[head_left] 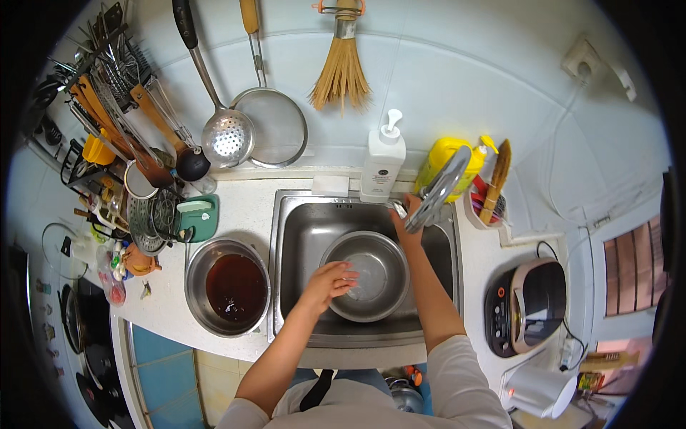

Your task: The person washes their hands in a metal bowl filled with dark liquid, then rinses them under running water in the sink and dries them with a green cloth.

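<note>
A round metal basin stands in the stainless steel sink. Over its left rim hangs my left hand, empty, fingers loosely stretched toward the basin's middle. My right hand reaches to the back of the sink and closes on the small metal lever of the faucet; the faucet's neck partly hides its fingers. No stream from the spout can be made out. Left of the sink, a metal bowl holds dark reddish-brown liquid.
Behind the sink stand a white pump bottle and a yellow jug. A brush leans in a holder at right. The rice cooker sits on the right counter. A skimmer, strainer and whisk broom hang above.
</note>
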### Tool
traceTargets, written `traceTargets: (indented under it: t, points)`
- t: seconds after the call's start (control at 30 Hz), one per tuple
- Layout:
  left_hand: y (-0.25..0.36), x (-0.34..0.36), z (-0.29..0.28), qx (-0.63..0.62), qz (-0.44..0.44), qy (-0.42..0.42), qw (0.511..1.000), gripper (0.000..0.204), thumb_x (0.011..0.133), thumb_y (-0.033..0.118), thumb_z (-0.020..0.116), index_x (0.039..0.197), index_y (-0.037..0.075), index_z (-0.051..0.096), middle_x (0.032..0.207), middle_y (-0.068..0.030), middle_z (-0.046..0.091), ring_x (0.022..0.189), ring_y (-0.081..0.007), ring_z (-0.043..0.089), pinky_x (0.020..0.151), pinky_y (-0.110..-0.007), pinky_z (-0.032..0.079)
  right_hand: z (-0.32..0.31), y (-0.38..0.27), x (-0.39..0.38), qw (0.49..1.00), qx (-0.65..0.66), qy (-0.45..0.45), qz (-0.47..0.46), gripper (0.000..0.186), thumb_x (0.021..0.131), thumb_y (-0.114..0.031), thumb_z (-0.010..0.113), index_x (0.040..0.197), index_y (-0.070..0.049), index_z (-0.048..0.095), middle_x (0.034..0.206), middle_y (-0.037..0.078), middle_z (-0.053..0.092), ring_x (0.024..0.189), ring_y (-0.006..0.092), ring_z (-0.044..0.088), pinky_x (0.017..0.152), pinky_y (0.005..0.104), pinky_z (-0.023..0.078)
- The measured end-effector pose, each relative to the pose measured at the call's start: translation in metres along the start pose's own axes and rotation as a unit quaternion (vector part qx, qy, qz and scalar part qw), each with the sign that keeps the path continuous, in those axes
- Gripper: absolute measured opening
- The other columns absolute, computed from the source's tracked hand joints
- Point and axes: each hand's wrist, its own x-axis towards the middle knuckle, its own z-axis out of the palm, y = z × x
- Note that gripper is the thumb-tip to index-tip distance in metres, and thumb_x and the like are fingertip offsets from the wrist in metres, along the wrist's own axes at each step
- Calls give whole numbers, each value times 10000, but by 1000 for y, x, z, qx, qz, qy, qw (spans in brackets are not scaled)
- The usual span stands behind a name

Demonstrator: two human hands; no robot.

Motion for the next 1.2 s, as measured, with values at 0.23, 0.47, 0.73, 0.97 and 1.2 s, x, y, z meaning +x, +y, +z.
traceTargets:
  t: [0.23,0.47,0.73,0.97,1.2]
  points:
    - [-6,75,51,-107,-66,1,992,237,860,244,425,883,35,532,777,-84,595,656,-162,587,533,-215,473,12,32,7,972,-145,-172,63,235,688,-304,603,627,-84,548,594,88,545,550,268,535,523,367,428]
    - [-16,105,69,-165,-93,61,980,188,849,169,412,853,25,533,695,-78,570,573,-154,548,458,-211,470,9,41,1,985,-85,-101,-112,295,697,-174,614,519,-33,425,451,170,423,393,317,430,389,400,299]
    - [-51,140,53,-184,-126,30,974,224,831,235,439,659,97,480,551,-19,462,455,-98,433,345,-209,292,4,42,5,983,-56,-134,-111,253,691,-156,631,579,-40,436,544,128,446,509,293,437,498,388,335]
    - [-112,153,42,-128,68,95,985,247,849,302,436,795,70,504,673,-43,510,581,-118,507,467,-228,423,-43,-49,-59,940,181,-59,284,186,745,-54,526,918,1,484,918,132,526,840,246,507,730,337,411]
    - [-108,107,49,-370,57,13,927,343,851,353,437,1043,70,467,940,-88,553,841,-216,555,732,-321,471,42,-10,-125,496,608,-44,618,409,856,-296,406,1067,54,414,1009,234,515,946,321,504,811,319,419]
